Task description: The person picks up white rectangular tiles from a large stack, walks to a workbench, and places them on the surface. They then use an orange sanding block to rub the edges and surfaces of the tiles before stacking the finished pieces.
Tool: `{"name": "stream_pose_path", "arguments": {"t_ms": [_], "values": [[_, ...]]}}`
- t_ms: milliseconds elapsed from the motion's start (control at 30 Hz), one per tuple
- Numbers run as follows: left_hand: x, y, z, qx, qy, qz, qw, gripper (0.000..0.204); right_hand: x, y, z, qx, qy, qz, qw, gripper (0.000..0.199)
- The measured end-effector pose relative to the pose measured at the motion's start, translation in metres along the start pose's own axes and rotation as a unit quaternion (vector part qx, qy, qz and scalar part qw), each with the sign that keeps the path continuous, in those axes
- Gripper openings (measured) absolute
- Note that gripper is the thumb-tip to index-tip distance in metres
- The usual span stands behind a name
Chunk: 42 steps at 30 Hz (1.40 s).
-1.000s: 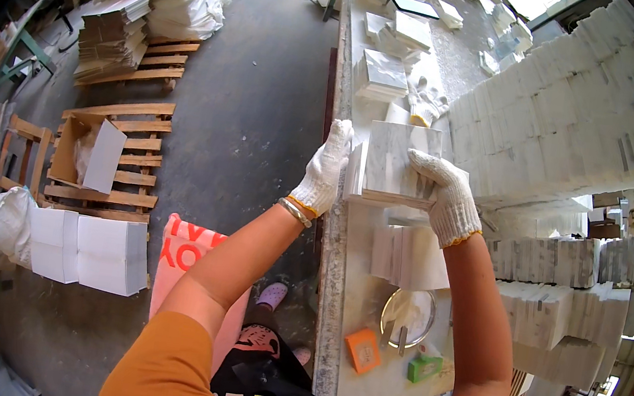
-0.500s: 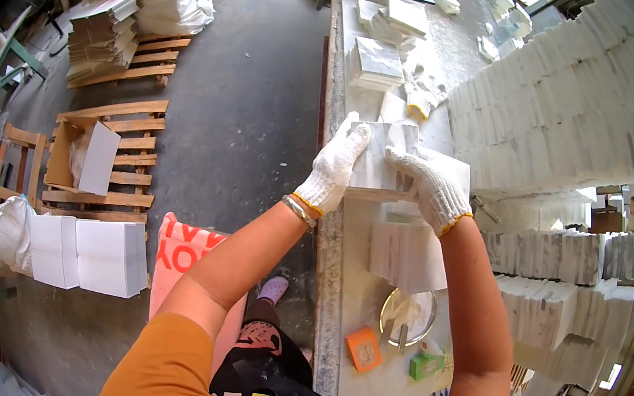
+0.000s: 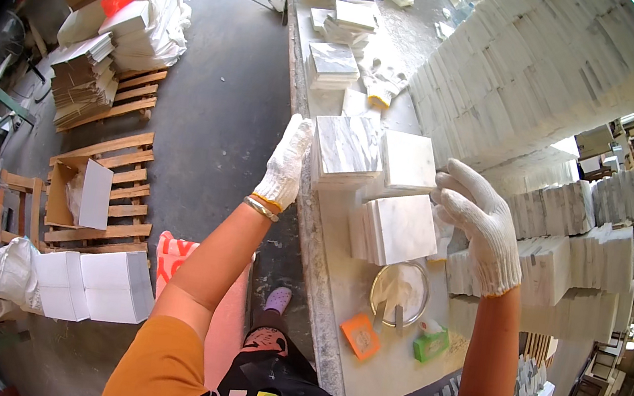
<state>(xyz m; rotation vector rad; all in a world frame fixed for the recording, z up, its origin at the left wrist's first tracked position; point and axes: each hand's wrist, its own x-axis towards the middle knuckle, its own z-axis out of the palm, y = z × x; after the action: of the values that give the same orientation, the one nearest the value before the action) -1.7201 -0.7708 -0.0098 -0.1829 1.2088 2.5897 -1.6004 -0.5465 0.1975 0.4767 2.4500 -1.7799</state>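
Both of my hands wear white knit gloves. My left hand (image 3: 286, 160) is open with its fingers stretched out, just left of a stack of grey-veined marble tiles (image 3: 348, 147) at the table edge, and holds nothing. My right hand (image 3: 482, 223) hovers open over the table's right part, fingers spread and bent, with nothing in it. Between the hands lie a paler stack of tiles (image 3: 409, 162) and a row of white tiles (image 3: 403, 228). Nearer me sits a round metal dish of white paste (image 3: 403, 287) with two flat blades in it.
An orange box (image 3: 360, 336) and a green box (image 3: 432, 345) lie near the dish. Spare gloves (image 3: 384, 83) and more tile stacks (image 3: 333, 62) stand farther along. A tall tile wall (image 3: 528, 82) rises at right. Wooden pallets (image 3: 123, 163) and cartons lie on the left floor.
Both hands have let go of the veined tile stack and moved apart, the left one leftward and the right one rightward. The view has shifted, so the table appears farther left.
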Motion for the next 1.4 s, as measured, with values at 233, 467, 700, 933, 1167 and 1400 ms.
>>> {"name": "stream_pose_path", "arguments": {"t_ms": [233, 467, 700, 933, 1167, 1400], "values": [[-0.044, -0.041, -0.085, 0.111, 0.088, -0.100, 0.985, 0.088, -0.138, 0.079, -0.061, 0.080, 0.078, 0.075, 0.991, 0.061], [-0.040, -0.058, -0.044, 0.053, 0.043, -0.068, 0.995, 0.097, -0.311, 0.192, -0.122, 0.211, 0.208, 0.147, 0.944, 0.063], [-0.127, -0.086, -0.036, 0.115, 0.165, -0.080, 0.976, 0.088, -0.601, 0.334, -0.113, 0.287, 0.432, 0.213, 0.828, 0.053], [-0.336, -0.095, 0.019, 0.301, 0.060, 0.046, 0.951, 0.059, -0.926, 0.531, 0.102, 0.663, 0.377, 0.244, 0.599, 0.013], [-0.525, -0.171, 0.247, 0.443, -0.549, 0.104, 0.701, 0.042, -0.944, 0.504, 0.147, 0.528, 0.565, 0.343, 0.533, 0.026], [-0.662, -0.321, 0.296, 0.455, -0.813, 0.103, 0.347, 0.036, -0.937, 0.470, 0.024, 0.502, 0.567, 0.266, 0.596, 0.054]]}}
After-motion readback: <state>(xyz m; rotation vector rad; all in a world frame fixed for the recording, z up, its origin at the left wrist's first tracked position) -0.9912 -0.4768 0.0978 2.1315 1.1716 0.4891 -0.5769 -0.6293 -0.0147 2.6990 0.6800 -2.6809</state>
